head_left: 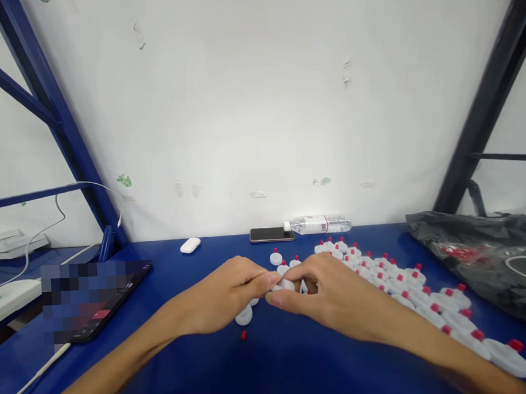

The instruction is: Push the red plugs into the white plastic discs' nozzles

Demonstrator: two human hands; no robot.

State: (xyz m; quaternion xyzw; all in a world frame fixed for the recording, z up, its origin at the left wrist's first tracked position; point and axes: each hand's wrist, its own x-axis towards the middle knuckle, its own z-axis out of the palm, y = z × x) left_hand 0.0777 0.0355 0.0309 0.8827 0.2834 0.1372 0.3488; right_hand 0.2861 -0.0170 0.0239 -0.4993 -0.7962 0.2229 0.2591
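My left hand (224, 296) and my right hand (339, 296) meet above the middle of the table, fingertips pinched together. Between them is a small white plastic cap (287, 284), partly covered by the fingers. Whether a red tip is on it, I cannot tell. Below my left hand lies a white round cap (243, 315) with no red tip showing, and nearer to me a loose red tip (243, 335). Just behind the fingers stand a few white caps with red tips (275, 257), partly hidden by my hands.
Many white caps with red tips (397, 284) spread over the right side. A black plastic bag (469, 262) lies beyond them. Along the wall are a phone (271, 235), a water bottle (319, 224) and a white earphone case (190, 245). A tablet (118, 301) rests at left.
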